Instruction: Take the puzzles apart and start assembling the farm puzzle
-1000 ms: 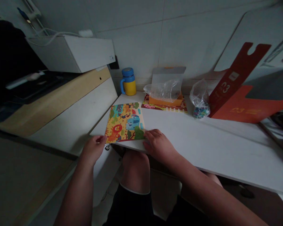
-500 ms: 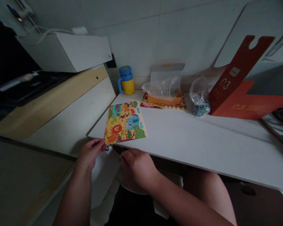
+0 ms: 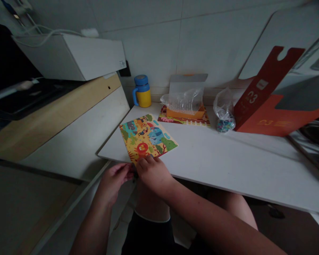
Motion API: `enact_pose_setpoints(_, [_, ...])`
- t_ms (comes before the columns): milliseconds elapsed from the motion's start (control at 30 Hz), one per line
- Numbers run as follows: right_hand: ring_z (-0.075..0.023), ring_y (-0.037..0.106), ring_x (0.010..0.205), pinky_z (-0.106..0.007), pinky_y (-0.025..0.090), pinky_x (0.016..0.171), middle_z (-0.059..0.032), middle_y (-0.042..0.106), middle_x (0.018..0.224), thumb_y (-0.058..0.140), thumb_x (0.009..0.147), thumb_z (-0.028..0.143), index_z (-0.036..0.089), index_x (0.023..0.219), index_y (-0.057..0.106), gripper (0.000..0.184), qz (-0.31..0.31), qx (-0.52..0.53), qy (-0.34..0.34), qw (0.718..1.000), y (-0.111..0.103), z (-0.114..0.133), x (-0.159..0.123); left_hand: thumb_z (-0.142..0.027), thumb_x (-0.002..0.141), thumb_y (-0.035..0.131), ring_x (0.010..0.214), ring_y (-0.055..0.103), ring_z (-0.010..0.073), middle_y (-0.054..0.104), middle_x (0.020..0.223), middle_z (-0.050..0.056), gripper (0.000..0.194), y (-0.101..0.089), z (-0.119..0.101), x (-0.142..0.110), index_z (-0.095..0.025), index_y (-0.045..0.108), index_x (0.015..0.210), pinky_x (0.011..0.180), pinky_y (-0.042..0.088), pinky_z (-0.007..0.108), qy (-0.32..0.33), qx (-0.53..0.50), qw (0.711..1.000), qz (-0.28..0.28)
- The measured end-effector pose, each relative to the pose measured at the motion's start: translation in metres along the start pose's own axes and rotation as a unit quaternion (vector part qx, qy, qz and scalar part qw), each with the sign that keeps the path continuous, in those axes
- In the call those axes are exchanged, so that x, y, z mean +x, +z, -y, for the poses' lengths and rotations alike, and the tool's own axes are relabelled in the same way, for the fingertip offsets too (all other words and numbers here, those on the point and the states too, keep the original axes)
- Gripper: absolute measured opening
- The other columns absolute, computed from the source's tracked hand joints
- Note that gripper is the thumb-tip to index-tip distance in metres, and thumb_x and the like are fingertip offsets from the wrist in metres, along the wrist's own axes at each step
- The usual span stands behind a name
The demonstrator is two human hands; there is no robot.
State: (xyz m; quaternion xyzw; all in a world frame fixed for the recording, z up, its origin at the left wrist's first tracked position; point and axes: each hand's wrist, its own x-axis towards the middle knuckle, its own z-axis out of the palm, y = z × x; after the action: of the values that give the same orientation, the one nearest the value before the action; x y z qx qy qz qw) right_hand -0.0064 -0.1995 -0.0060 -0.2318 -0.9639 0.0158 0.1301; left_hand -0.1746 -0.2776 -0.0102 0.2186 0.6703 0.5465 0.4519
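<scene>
A colourful picture board [image 3: 146, 136] with cartoon animals lies turned at an angle on the white tabletop [image 3: 202, 152], its near corner reaching over the front edge. My right hand [image 3: 154, 173] covers that corner, its curled fingers gripping the board. Just left of it, below the table edge, my left hand [image 3: 119, 179] has its thumb and fingers pinched together. A small dark thing shows at those fingertips, too dim to name.
Along the wall stand a blue-and-yellow mug [image 3: 143, 94], an orange tray [image 3: 186, 113] with bubble wrap, and a clear plastic bag [image 3: 224, 117] of small colourful pieces. An orange-red box [image 3: 266, 115] is at right. A white box [image 3: 95, 58] sits at upper left.
The board has turned counter-clockwise, its near end swinging right. My right hand has risen onto its near corner. My left hand has moved right and slightly down.
</scene>
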Motion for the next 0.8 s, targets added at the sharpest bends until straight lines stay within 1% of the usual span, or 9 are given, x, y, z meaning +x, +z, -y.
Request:
enact_pose_setpoints(267, [-0.0286,0.063,0.099,-0.040,0.052,0.073,-0.0127,0.070,0.110,0.055,0.105,0.022,0.017,0.112,0.067,0.015,0.017,-0.022,0.022,0.999,-0.016,-0.026,-0.041,-0.046,0.066,0.095,0.094,0.077,0.0278,0.079,0.112,0.018,0.049,0.037,0.006,-0.021,-0.014,0.080,0.100,0.086,0.065,0.040,-0.015,-0.039,0.995,0.086])
enact_pose_setpoints(433, [-0.0299,0.064,0.112,-0.040,0.053,0.083,-0.0143,0.072,0.121,0.061,0.104,0.030,0.019,0.116,0.070,0.019,0.007,-0.010,0.077,0.997,-0.015,-0.038,-0.062,-0.051,0.068,0.093,0.096,0.077,0.0282,0.079,0.107,0.017,0.049,0.061,0.010,-0.028,-0.016,0.080,0.099,0.088,0.064,0.041,-0.013,-0.030,0.992,0.119])
enact_pose_setpoints(500, [-0.0304,0.063,0.119,-0.041,0.053,0.089,-0.0148,0.071,0.128,0.061,0.104,0.032,0.019,0.119,0.070,0.022,-0.002,-0.003,0.093,0.996,-0.014,-0.041,-0.068,-0.055,0.069,0.091,0.092,0.077,0.0273,0.079,0.106,0.017,0.050,0.062,0.009,-0.026,-0.017,0.080,0.099,0.085,0.064,0.040,-0.005,0.007,0.991,0.134])
enact_pose_setpoints(567, [-0.0297,0.064,0.120,-0.041,0.052,0.092,-0.0146,0.070,0.131,0.060,0.104,0.030,0.019,0.119,0.071,0.021,-0.002,0.002,0.108,0.994,-0.016,-0.044,-0.072,-0.060,0.073,0.086,0.089,0.077,0.0272,0.079,0.105,0.016,0.050,0.055,0.002,-0.017,-0.017,0.080,0.100,0.081,0.064,0.038,0.021,0.071,0.986,0.152])
enact_pose_setpoints(633, [-0.0287,0.065,0.116,-0.041,0.052,0.093,-0.0144,0.071,0.130,0.059,0.105,0.029,0.019,0.117,0.071,0.020,0.009,0.007,0.120,0.993,-0.019,-0.045,-0.073,-0.063,0.082,0.076,0.092,0.076,0.0281,0.080,0.105,0.014,0.051,0.042,-0.012,0.003,-0.018,0.079,0.105,0.080,0.061,0.036,0.082,0.158,0.976,0.127])
enact_pose_setpoints(667, [-0.0286,0.066,0.115,-0.041,0.052,0.093,-0.0144,0.072,0.128,0.058,0.105,0.030,0.019,0.116,0.072,0.021,0.015,0.010,0.126,0.992,-0.022,-0.046,-0.072,-0.062,0.086,0.071,0.097,0.076,0.0282,0.080,0.107,0.012,0.049,0.035,-0.022,0.018,-0.019,0.077,0.109,0.083,0.060,0.035,0.135,0.214,0.964,0.076])
enact_pose_setpoints(700, [-0.0289,0.066,0.114,-0.041,0.052,0.093,-0.0146,0.072,0.126,0.058,0.105,0.032,0.018,0.114,0.072,0.022,0.022,0.013,0.132,0.991,-0.024,-0.046,-0.072,-0.059,0.091,0.066,0.100,0.075,0.0280,0.080,0.109,0.011,0.046,0.027,-0.032,0.036,-0.019,0.077,0.111,0.088,0.058,0.035,0.186,0.293,0.938,0.020])
enact_pose_setpoints(767, [-0.0299,0.066,0.112,-0.043,0.052,0.092,-0.0147,0.073,0.121,0.059,0.105,0.036,0.018,0.112,0.073,0.024,0.034,0.018,0.141,0.989,-0.028,-0.045,-0.069,-0.049,0.100,0.053,0.113,0.071,0.0292,0.077,0.121,0.013,0.043,0.014,-0.053,0.074,-0.018,0.074,0.119,0.101,0.052,0.037,0.252,0.455,0.850,-0.085])
enact_pose_setpoints(800, [-0.0304,0.066,0.111,-0.043,0.053,0.092,-0.0146,0.073,0.119,0.060,0.104,0.038,0.017,0.112,0.072,0.025,0.036,0.020,0.146,0.988,-0.029,-0.044,-0.068,-0.044,0.102,0.048,0.122,0.067,0.0308,0.074,0.130,0.017,0.045,0.009,-0.063,0.093,-0.015,0.072,0.125,0.108,0.048,0.038,0.268,0.519,0.805,-0.104])
